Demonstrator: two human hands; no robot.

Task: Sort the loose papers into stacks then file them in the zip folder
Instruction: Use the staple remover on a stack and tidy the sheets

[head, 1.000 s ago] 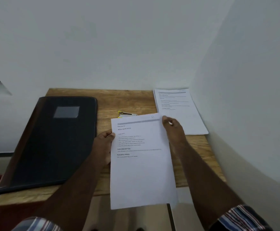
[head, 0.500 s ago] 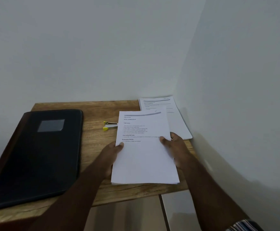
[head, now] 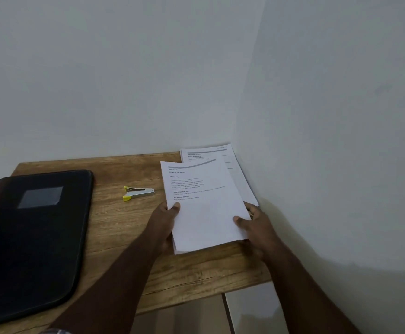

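the desk (head: 114, 213) is warm brown wood with darker grain streaks. the zip folder (head: 28, 249) is black with a grey rectangular patch on its cover. the held stack of papers (head: 203, 213) is white with black printed lines and a grey bar across the top; the stack behind it (head: 232, 169) looks the same. the staple remover (head: 137, 193) is silver with yellow tips. the walls (head: 124, 80) are plain pale grey-white.

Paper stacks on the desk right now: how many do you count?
2. One paper stack is gripped at its near corners by the left hand and right hand. The other stack lies behind it against the right wall, partly covered, so more sheets may be hidden.
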